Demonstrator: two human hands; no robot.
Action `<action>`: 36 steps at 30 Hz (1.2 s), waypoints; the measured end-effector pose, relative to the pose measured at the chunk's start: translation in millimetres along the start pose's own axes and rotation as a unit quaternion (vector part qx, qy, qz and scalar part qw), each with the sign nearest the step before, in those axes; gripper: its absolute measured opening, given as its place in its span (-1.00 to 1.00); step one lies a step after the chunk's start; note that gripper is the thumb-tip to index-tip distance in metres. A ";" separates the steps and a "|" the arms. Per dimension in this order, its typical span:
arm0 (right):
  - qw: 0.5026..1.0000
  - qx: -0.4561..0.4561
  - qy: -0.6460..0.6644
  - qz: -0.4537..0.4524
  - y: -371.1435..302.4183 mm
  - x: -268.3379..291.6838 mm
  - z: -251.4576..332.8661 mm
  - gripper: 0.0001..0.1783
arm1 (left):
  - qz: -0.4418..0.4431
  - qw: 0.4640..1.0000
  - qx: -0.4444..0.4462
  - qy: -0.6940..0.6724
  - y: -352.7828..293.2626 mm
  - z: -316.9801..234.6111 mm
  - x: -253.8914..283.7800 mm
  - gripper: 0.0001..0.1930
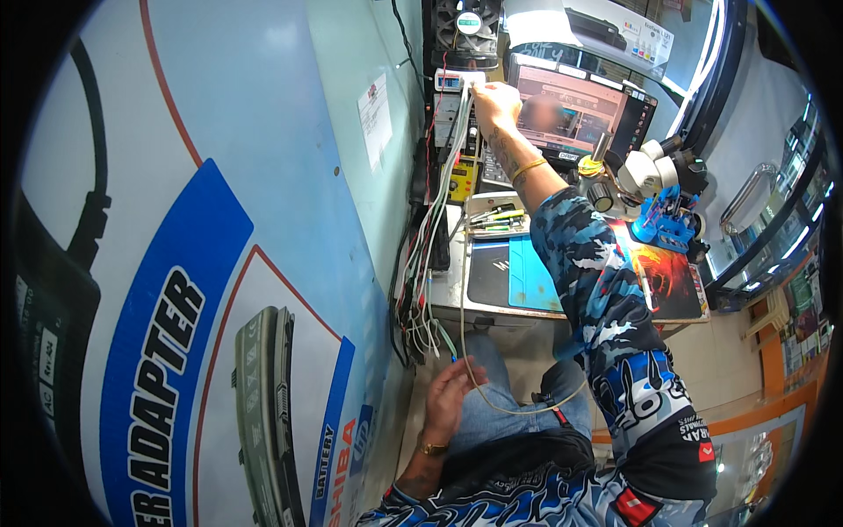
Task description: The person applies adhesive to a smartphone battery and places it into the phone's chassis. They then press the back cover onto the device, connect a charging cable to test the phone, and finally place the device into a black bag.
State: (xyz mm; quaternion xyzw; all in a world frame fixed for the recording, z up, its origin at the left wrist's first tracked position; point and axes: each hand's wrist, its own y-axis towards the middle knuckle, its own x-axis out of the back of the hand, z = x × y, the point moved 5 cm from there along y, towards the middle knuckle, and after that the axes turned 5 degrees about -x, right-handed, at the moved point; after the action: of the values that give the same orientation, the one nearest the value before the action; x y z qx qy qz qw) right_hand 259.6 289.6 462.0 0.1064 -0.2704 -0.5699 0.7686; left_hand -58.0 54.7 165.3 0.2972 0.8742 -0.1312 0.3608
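Note:
My right arm stretches to the far end of the bench. The fingers of my right hand (pixel 497 107) are closed at the top of a bundle of white cables (pixel 458 132), beside a small white box with a display (pixel 450 81). The plug ends are hidden behind the fingers. My left hand (pixel 450 397) is low over my lap, its fingers stretched out and loosely together. A thin pale cable (pixel 509 410) loops past its fingertips and across my lap. Several hanging cable ends (pixel 432 338) dangle just above that hand.
An open laptop (pixel 575 101) stands behind my right forearm. Nearer are a tray of hand tools (pixel 496 215), a blue mat (pixel 531 277), a blue tool holder (pixel 665 220) and a microscope (pixel 650 171). A printed panel (pixel 290 132) walls the left side.

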 end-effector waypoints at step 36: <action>0.989 0.051 -0.140 0.019 37.9 -25.2 -27.9 -0.57 | 0.004 1.000 -0.018 0.020 -4.8 0.2 -3.3 -0.71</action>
State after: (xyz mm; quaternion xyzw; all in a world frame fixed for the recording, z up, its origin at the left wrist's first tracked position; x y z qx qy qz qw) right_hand 300.5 321.5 449.2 0.0594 -0.4065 -0.5499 0.7272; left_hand -59.0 49.3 167.5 0.2963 0.8824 -0.1079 0.3491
